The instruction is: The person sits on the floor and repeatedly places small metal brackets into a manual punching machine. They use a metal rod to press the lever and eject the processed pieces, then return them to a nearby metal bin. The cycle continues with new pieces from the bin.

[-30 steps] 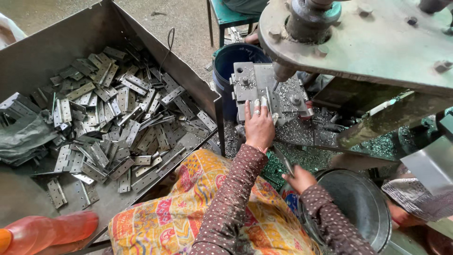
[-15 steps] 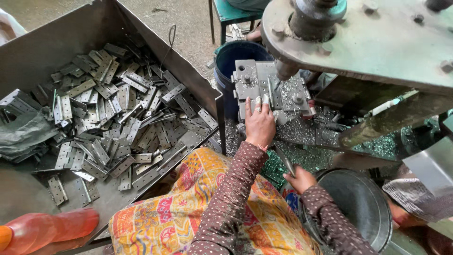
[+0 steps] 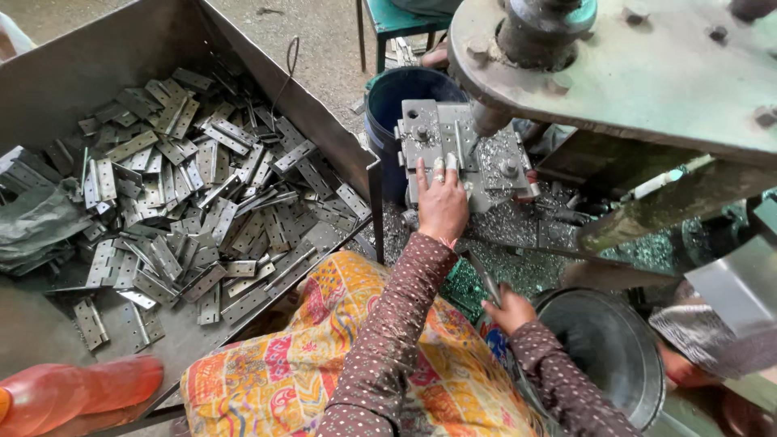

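Filling the left half of the frame: a big open steel bin, floor heaped with flat grey hinge plates, all loose and criss-crossed. Across the upper right: the heavy grey-green head of a press, spindle coming down toward a grey fixture block just below it. At lower right, a dark round pan. Behind the block, a blue bucket. In the lower left corner, an orange-red plastic bottle lying on its side. Around and beneath the block, a litter of bright metal shavings.

At centre, the left hand, stretched flat, fingers spread narrow and lying on the near face of the fixture block, gripping nothing that shows. Lower, right of centre, the right hand, closed around a thin dark metal strip pointing up and left, near the pan's rim.

Judged from this: seating or steadying work in the fixture beneath the spindle, with supply well apart in the bin. Called for next: fingertips drawn clear of the spindle's path, piece left square in the block.
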